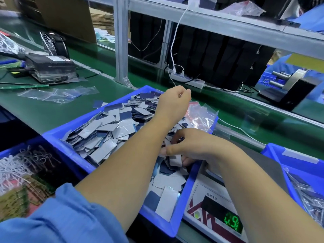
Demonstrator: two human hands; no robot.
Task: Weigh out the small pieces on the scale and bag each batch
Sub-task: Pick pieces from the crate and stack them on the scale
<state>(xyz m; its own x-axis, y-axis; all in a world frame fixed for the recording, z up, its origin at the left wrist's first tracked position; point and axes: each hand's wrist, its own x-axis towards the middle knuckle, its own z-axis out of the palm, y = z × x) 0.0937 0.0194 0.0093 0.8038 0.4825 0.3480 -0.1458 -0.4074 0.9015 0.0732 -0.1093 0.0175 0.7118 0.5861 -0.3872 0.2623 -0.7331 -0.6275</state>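
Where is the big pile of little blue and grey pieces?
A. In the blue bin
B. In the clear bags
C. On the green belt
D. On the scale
A: the pieces fill the blue bin, where the right hand grips some beside the scale.

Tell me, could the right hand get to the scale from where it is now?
Probably yes. The right hand grips small pieces at the near right corner of the blue bin, and the scale sits right beside that corner, under the right forearm, with nothing visible between.
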